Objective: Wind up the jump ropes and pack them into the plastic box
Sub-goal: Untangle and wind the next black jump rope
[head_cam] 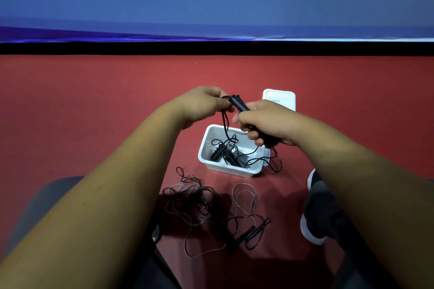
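Hidden or unclear: the lower part of the black handles (238, 103) sits inside the right hand (266, 122), so whether one or two handles are held cannot be told with certainty; the far right corner of the box (225, 169) is covered by that hand; the lid (279, 98) is partly behind the same hand; the shoe (317, 209) is partly covered by the right forearm.

Writing: the blue banner (211, 12) behind the floor (94, 101) carries large white characters; they are cut off at the top edge and cannot be read.

Hands: both are raised above the box, close together; the right hand grips the handles with curled fingers; the left hand (202, 103) pinches the cord (226, 124) at the upper end of the handles.

Task items: the cord is thin and black; it hangs from the left hand into the box, and a loop spills over the right rim onto the floor; the box is white plastic, open, standing on the red floor; inside lie wound ropes (224, 153), dark and tightly coiled; nearer the person, loose ropes (199, 202), black and clear, lie tangled on the floor, with two black grips (258, 226) at their right side.
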`<state>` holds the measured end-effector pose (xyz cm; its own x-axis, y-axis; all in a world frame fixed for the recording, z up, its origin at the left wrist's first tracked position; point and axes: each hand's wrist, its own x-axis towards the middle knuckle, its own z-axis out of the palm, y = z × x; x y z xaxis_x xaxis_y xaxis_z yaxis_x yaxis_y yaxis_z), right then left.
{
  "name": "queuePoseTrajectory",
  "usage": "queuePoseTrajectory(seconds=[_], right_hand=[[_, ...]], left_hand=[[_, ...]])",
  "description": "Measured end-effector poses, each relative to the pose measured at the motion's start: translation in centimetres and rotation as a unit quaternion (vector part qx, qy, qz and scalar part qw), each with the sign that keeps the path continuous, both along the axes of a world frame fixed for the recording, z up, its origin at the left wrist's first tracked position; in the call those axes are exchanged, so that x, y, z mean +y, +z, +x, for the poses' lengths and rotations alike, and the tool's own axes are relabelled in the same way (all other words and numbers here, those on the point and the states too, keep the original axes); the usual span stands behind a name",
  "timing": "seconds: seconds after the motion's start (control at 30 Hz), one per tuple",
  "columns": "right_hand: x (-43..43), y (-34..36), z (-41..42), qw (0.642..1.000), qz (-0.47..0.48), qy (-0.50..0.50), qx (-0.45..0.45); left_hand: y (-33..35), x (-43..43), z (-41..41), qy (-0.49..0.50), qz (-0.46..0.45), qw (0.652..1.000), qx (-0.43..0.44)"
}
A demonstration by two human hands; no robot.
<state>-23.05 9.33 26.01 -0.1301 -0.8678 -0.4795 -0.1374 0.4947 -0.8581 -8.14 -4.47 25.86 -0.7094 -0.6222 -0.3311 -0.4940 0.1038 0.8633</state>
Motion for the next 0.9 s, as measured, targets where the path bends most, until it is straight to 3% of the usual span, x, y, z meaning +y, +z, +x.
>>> queuePoseTrajectory(seconds=[0.13, 0.3, 0.47, 0.63, 0.9], right_hand=[[-0.4, -0.4, -0.7, 0.997, -0.018, -0.022, 0.068], [-1.0, -1.0, -1.4, 0.980, -0.060, -0.066, 0.179], [-1.1, -0.3, -1.3, 0.981, -0.097, -0.101, 0.134], [-0.9, -0.3, -1.5, 0.988, -0.085, -0.083, 0.100], [-1.1, -0.9, -1.6, 0.985, -0.120, -0.124, -0.006]], left_hand=[[0.9, 0.6, -0.7, 0.071, 0.096, 0.991, 0.067], [2.1, 1.2, -1.1, 0.087, 0.136, 0.979, 0.120], [3.1, 0.7, -0.6, 0.064, 0.205, 0.959, 0.185], [2.5, 0.3, 0.4, 0.015, 0.222, 0.961, 0.167], [2.1, 1.2, -1.2, 0.130, 0.234, 0.934, 0.235]])
